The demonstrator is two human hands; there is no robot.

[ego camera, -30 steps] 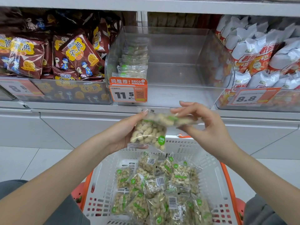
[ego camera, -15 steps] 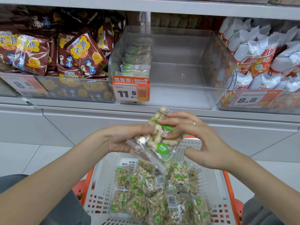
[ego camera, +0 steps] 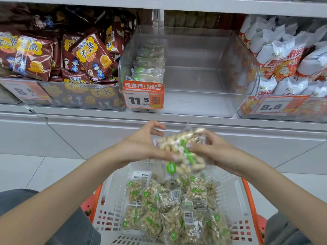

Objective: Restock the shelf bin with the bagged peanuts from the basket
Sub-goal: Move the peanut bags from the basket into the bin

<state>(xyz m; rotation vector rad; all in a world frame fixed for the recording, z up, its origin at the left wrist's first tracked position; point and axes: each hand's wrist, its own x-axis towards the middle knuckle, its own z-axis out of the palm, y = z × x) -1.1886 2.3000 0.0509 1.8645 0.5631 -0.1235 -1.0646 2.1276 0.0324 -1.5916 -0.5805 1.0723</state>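
1. A white shop shelf (ego camera: 177, 119) carries a clear plastic shelf bin (ego camera: 194, 103) with an orange price tag (ego camera: 143, 97), set between brown snack bags (ego camera: 92, 57) and white-and-red snack bags (ego camera: 283, 61).
2. A short row of clear peanut bags (ego camera: 148, 68) stands along the bin's left wall; the rest of the bin is bare.
3. Below the shelf, the left hand (ego camera: 141, 145) and right hand (ego camera: 217, 152) together hold a clear bag of shelled peanuts with green labels (ego camera: 182, 151), fingers curled on its opposite sides.
4. The held bag hangs above the white plastic basket with orange rim (ego camera: 235, 197), which holds more bags.
5. The bin lies up and ahead of both hands, roughly centred between them, so neither is clearly nearer; the bare space is to the right.
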